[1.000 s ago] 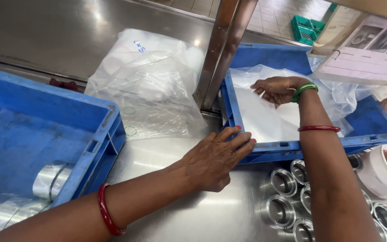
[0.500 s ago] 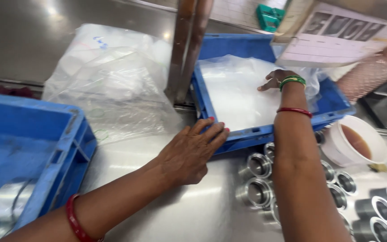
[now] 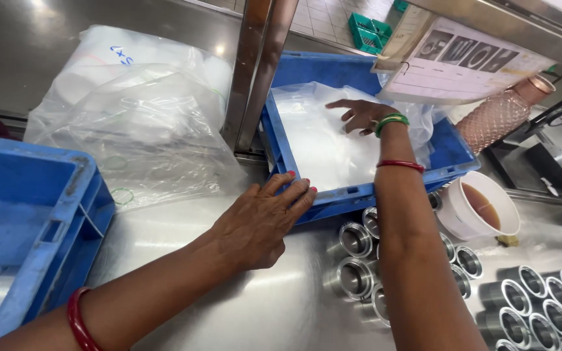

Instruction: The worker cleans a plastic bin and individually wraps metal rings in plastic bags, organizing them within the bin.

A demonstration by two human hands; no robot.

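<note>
Steel worktop point(image 3: 242, 305) bears blue crate point(image 3: 443, 159); tiled floor point(image 3: 320, 16) beyond.

two blue crates point(image 3: 359, 195), two hands point(image 3: 258, 221), one cup point(image 3: 479, 208)

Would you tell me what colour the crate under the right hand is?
Blue, lined with clear plastic; the crate under the right hand shows in the head view.
</note>
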